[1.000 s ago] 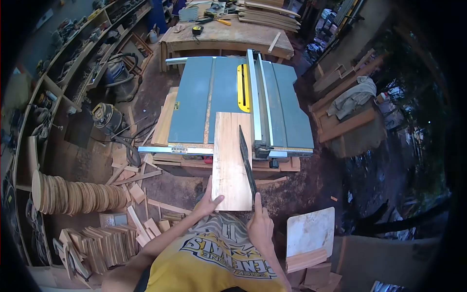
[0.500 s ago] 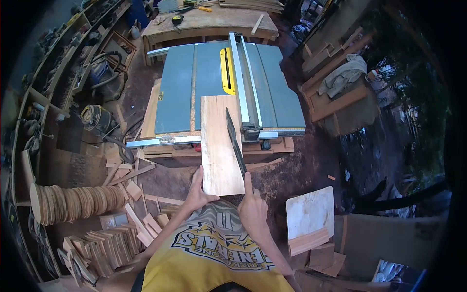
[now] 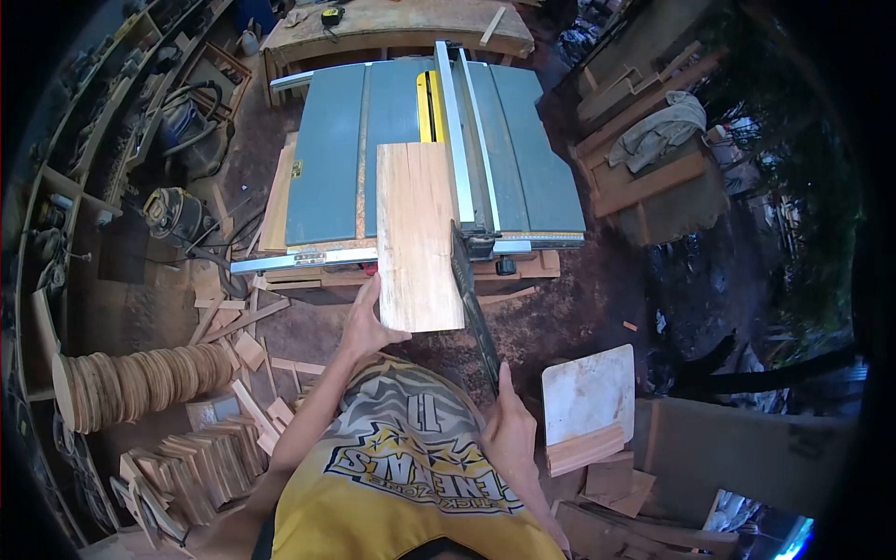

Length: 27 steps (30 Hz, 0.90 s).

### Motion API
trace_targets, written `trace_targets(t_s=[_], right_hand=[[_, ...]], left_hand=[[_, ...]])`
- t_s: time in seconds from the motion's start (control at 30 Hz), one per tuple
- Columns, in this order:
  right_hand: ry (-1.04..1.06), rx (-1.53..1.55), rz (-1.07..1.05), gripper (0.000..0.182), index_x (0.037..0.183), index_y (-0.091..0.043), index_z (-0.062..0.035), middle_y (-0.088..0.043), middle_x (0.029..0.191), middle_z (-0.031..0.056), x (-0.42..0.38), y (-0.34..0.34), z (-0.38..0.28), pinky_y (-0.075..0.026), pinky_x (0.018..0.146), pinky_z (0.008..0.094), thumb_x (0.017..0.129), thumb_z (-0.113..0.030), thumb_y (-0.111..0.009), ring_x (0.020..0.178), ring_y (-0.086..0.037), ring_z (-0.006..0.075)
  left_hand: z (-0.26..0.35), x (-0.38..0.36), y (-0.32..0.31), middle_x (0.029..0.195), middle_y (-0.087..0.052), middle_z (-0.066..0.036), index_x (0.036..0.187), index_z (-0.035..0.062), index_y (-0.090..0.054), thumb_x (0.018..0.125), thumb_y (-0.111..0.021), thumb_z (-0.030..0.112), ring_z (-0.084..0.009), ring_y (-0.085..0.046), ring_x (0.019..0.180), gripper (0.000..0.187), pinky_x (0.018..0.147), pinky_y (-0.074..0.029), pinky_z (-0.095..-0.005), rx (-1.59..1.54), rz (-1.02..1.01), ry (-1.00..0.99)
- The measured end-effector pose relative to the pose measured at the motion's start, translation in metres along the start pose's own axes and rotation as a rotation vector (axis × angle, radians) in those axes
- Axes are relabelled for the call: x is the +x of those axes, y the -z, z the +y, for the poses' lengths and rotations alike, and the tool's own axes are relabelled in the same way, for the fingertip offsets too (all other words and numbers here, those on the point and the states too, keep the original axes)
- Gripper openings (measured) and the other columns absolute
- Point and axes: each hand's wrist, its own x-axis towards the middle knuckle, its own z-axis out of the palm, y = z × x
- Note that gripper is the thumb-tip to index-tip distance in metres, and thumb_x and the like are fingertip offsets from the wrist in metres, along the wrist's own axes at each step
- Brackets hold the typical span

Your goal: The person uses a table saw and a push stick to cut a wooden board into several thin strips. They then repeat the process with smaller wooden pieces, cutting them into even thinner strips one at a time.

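Note:
A pale wooden board [image 3: 420,238] lies lengthwise in front of me, its far part overlapping the blue-grey table saw [image 3: 322,159] and its far end close to the yellow blade insert [image 3: 428,107]. My left hand [image 3: 366,322] grips the board's near left corner, thumb along the near end. In my right hand [image 3: 511,425] is a long black push stick [image 3: 479,322], with the index finger stretched along it. The stick slants up beside the board's right edge, its tip near the front of the rip fence [image 3: 455,140].
Behind the saw stands a wooden workbench [image 3: 392,33] with a tape measure [image 3: 331,16]. At left are a shop vacuum [image 3: 173,215], a row of round wooden discs [image 3: 140,387] and stacked wood pieces [image 3: 201,471]. A white panel [image 3: 588,397] leans at right.
The push stick has come off the board's face to its right side as my right hand moved down and right. My left hand and the board shifted slightly up and left in view.

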Motion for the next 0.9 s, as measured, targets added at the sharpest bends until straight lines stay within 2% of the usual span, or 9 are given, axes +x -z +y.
trace_targets(t_s=[0.1,0.33,0.43,0.73,0.9], right_hand=[[0.009,0.033,0.027,0.07,0.15,-0.035,0.0039,-0.063,0.086,0.0259,0.002,-0.002,0.004,-0.052,0.067,0.0486,0.082,0.008,-0.053,0.076,-0.065,0.0428],[0.003,0.076,0.021,0.068,0.15,-0.035,0.0044,-0.063,0.087,0.0261,0.007,-0.006,0.004,-0.053,0.068,0.0478,0.084,0.007,-0.052,0.076,-0.066,0.0425],[0.018,0.074,0.013,0.068,0.149,-0.035,0.0049,-0.063,0.087,0.0254,0.01,-0.004,0.002,-0.053,0.067,0.0474,0.084,0.007,-0.052,0.076,-0.065,0.042],[0.024,-0.051,-0.009,0.072,0.151,-0.034,0.0015,-0.061,0.085,0.0227,0.003,-0.001,0.003,-0.053,0.062,0.0457,0.083,0.003,-0.057,0.074,-0.064,0.0402],[0.03,-0.086,-0.004,0.074,0.152,-0.034,-0.0001,-0.059,0.084,0.0205,0.001,-0.002,-0.003,-0.053,0.057,0.0447,0.082,0.001,-0.058,0.067,-0.063,0.0385]], left_hand=[[0.0,0.016,0.003,0.15,-0.041,-0.023,0.152,-0.0038,-0.031,0.047,-0.097,0.017,-0.0339,-0.043,0.138,0.125,0.114,-0.038,-0.0393,0.058,0.006,0.014],[-0.004,0.039,0.01,0.149,-0.042,-0.026,0.148,-0.0113,-0.032,0.049,-0.096,0.032,-0.0382,-0.039,0.139,0.126,0.117,-0.032,-0.0439,0.246,-0.021,-0.001],[-0.012,0.05,0.01,0.148,-0.042,-0.026,0.146,-0.0138,-0.032,0.046,-0.096,0.035,-0.0388,-0.04,0.137,0.129,0.116,-0.032,-0.0456,0.298,-0.01,-0.077],[-0.014,0.092,0.018,0.139,-0.045,-0.026,0.144,-0.0143,-0.035,0.042,-0.097,0.039,-0.04,-0.043,0.13,0.131,0.11,-0.035,-0.0475,0.334,0.018,-0.087],[0.0,0.121,0.028,0.133,-0.047,-0.027,0.142,-0.0121,-0.038,0.041,-0.097,0.043,-0.0413,-0.042,0.124,0.13,0.107,-0.036,-0.0474,0.495,-0.024,-0.055]])
